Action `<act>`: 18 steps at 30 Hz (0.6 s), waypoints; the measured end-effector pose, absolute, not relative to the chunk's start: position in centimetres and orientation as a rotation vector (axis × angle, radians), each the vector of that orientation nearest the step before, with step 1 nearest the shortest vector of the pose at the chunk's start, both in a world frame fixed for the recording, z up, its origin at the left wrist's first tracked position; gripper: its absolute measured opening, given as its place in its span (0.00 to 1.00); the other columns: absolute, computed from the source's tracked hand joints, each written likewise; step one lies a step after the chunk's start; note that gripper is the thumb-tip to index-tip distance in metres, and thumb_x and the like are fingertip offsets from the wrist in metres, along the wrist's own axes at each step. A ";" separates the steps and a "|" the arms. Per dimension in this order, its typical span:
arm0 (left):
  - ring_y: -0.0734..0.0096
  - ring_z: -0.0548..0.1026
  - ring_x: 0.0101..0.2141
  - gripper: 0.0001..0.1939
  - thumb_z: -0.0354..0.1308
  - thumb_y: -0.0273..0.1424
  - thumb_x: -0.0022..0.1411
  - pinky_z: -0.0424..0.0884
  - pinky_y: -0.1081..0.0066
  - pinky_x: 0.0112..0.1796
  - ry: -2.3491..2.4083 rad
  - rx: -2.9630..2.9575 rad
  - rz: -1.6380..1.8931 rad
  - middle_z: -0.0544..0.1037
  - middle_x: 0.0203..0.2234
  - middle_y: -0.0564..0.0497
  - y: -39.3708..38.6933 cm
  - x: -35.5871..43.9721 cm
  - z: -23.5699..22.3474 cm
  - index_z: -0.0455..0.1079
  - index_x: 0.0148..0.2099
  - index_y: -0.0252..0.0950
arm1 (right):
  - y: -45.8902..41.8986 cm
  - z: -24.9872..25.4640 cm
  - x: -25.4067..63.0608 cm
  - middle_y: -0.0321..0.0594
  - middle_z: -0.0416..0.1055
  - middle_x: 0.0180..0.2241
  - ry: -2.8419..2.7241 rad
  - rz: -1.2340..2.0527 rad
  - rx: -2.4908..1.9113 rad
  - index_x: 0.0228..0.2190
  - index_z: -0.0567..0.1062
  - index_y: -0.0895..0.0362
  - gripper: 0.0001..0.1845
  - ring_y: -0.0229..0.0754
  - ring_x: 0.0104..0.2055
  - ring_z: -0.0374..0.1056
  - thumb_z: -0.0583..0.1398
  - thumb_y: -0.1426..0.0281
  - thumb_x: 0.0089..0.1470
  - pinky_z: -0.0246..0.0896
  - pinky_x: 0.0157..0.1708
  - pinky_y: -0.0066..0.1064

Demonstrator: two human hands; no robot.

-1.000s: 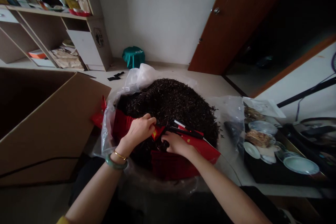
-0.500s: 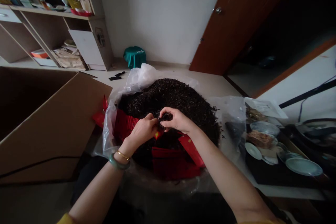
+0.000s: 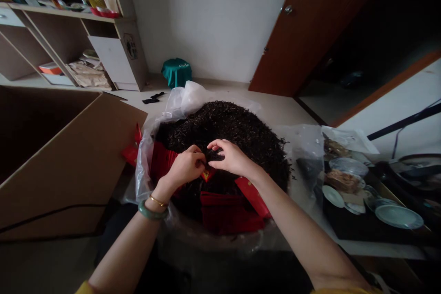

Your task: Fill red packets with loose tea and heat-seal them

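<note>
Pale floor runs back to a white wall, with a wooden shelf unit (image 3: 117, 50) at the left, a reddish-brown door (image 3: 310, 32) at the right and a teal-covered stool (image 3: 176, 72) against the wall between them. Close in front of the person, a clear plastic bag (image 3: 182, 98) holds a broad heap of dark dried tea leaves (image 3: 220, 124), and red packets (image 3: 229, 213) lie along its near side. The left hand (image 3: 186, 165), wearing a green jade bangle (image 3: 151, 211) and a thin gold bracelet (image 3: 157, 201), and the right hand (image 3: 232, 157) meet above the heap. Both are curled, pinching a small clump of leaves (image 3: 214, 156) between them. An open cardboard box (image 3: 69, 156) stands just left of the bag, and white plates (image 3: 398, 217) sit on a dark tray to the right.
</note>
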State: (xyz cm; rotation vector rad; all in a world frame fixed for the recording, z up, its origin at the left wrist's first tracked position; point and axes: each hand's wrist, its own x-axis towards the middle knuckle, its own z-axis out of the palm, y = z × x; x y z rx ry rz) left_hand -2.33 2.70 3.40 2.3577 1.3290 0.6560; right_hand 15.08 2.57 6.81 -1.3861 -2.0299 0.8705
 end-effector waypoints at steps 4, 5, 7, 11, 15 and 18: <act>0.75 0.72 0.28 0.10 0.55 0.23 0.49 0.69 0.74 0.30 1.310 2.328 0.644 0.73 0.38 0.50 2.6 -2.5 3.7 0.76 0.31 0.37 | 1.9 7.3 14.7 0.39 0.75 0.38 -2.226 0.798 -1.450 0.39 0.75 0.55 0.16 0.40 0.41 0.71 0.60 0.78 0.46 0.64 0.42 0.31; 0.76 0.71 0.28 0.09 0.55 0.24 0.50 0.69 0.75 0.30 1.286 2.326 0.647 0.73 0.38 0.50 2.6 -2.5 3.8 0.76 0.32 0.37 | 1.8 7.5 14.6 0.39 0.76 0.38 -2.293 0.782 -1.472 0.40 0.75 0.54 0.15 0.41 0.41 0.71 0.59 0.78 0.49 0.63 0.43 0.31; 0.78 0.71 0.27 0.07 0.57 0.25 0.51 0.69 0.75 0.30 1.229 2.319 0.657 0.73 0.38 0.50 2.6 -2.6 3.9 0.75 0.32 0.36 | 1.6 8.0 14.4 0.41 0.76 0.39 -2.415 0.729 -1.522 0.42 0.75 0.54 0.16 0.44 0.42 0.72 0.56 0.79 0.52 0.63 0.43 0.32; 0.79 0.71 0.27 0.03 0.60 0.27 0.53 0.69 0.75 0.32 1.171 2.278 0.701 0.72 0.39 0.50 2.8 -3.0 4.0 0.75 0.31 0.36 | 1.8 8.5 14.0 0.45 0.75 0.40 -2.495 0.624 -1.529 0.40 0.75 0.58 0.14 0.45 0.43 0.71 0.57 0.80 0.52 0.62 0.43 0.32; 0.75 0.73 0.31 0.03 0.61 0.27 0.54 0.70 0.73 0.36 1.201 2.299 0.709 0.72 0.41 0.50 2.9 -3.1 4.0 0.76 0.31 0.38 | 1.9 8.1 14.0 0.44 0.74 0.42 -2.343 0.580 -1.562 0.41 0.75 0.58 0.15 0.42 0.42 0.71 0.56 0.80 0.53 0.62 0.43 0.30; 0.73 0.73 0.34 0.04 0.61 0.27 0.54 0.70 0.72 0.38 1.192 2.339 0.705 0.71 0.42 0.50 2.9 -3.1 3.8 0.77 0.31 0.38 | 1.7 7.8 14.0 0.45 0.75 0.41 -2.416 0.602 -1.616 0.49 0.72 0.55 0.18 0.45 0.42 0.71 0.52 0.75 0.57 0.62 0.43 0.34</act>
